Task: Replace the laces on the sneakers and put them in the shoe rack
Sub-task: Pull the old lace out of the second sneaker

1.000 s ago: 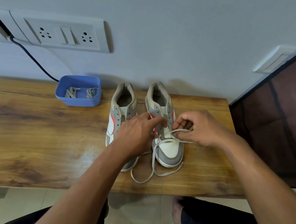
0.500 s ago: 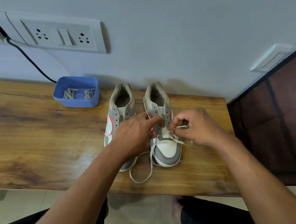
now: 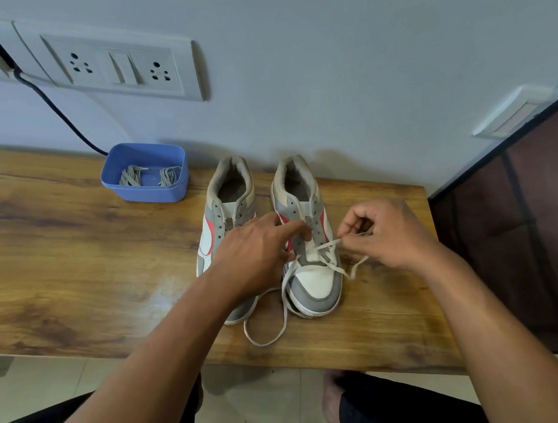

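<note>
The left hand (image 3: 254, 251) reaches in from 7 o'clock with its fingers stretched nearly straight, index tip resting on the eyelet row of a grey-and-white sneaker with pink side stripes (image 3: 314, 278). The right hand (image 3: 388, 231), at that shoe's 3 o'clock, pinches a flat white shoelace (image 3: 314, 249) drawn taut across the lowest eyelets. Slack shoelace loops on the wooden bench (image 3: 69, 261) at 6 o'clock, the matching sneaker (image 3: 226, 199) stands just beside at 9 o'clock, and a blue plastic tub (image 3: 144, 192) of grey laces (image 3: 132, 175) sits at 10 o'clock.

Two grips (image 3: 251, 259) (image 3: 390, 234) met two sneakers (image 3: 226, 196) (image 3: 297, 188); one loose lace (image 3: 285, 309) trailed below them; beyond, one blue tub (image 3: 146, 194) held two lace bundles (image 3: 131, 175) (image 3: 169, 176).
</note>
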`<state>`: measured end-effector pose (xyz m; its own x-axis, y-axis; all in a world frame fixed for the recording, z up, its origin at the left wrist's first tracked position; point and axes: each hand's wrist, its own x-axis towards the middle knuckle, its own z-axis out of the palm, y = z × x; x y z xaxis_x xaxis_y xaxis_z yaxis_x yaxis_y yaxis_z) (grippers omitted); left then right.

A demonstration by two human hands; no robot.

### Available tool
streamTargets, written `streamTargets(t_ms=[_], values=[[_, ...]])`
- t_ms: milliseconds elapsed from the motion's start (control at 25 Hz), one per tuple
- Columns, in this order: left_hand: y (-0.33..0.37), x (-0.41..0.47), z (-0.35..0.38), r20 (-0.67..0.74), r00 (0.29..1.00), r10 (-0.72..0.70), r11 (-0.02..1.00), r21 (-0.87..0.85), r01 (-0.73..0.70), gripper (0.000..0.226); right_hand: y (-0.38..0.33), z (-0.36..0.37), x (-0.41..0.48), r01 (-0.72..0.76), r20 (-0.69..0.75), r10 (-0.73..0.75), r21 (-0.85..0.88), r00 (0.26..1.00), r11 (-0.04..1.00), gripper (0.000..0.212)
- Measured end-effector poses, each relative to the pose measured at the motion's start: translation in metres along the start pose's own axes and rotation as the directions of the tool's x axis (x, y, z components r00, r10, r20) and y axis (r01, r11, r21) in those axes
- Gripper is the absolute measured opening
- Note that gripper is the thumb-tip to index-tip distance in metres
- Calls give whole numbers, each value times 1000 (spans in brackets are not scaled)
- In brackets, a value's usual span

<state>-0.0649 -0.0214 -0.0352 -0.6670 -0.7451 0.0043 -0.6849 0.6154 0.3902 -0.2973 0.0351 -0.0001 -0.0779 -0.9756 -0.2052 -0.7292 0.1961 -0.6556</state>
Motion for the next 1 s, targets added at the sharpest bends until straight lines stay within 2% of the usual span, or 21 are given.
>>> streamTargets(t_ms=[160,360,520,680,880,1000], values=[[0,-1,1,-4,1000,5,1000,7,-5,43,-10,18,-2,62,121,-62,8,991,998,17],[0,0,1,-2,1000,-2,1000,3,2,43,1,1,0,-3,6,3,-4,1000,1000,18],[-1,0,2,2,1000,2,1000,10,-2,43,-9,18,-2,38,134,-39,7,990,999,17],[-2,0,2,0,1000,-1,1000,9,1,42,0,-1,1,1,11,-2,33,1000,999,18],[-2,0,3,7,1000,5,1000,5,-5,42,-8,16,-2,0,152,-3,17,988,1000,19],[-2,1,3,11,1000,5,1000,2,-5,43,-1,2,2,0,25,-1,27,1000,1000,21]])
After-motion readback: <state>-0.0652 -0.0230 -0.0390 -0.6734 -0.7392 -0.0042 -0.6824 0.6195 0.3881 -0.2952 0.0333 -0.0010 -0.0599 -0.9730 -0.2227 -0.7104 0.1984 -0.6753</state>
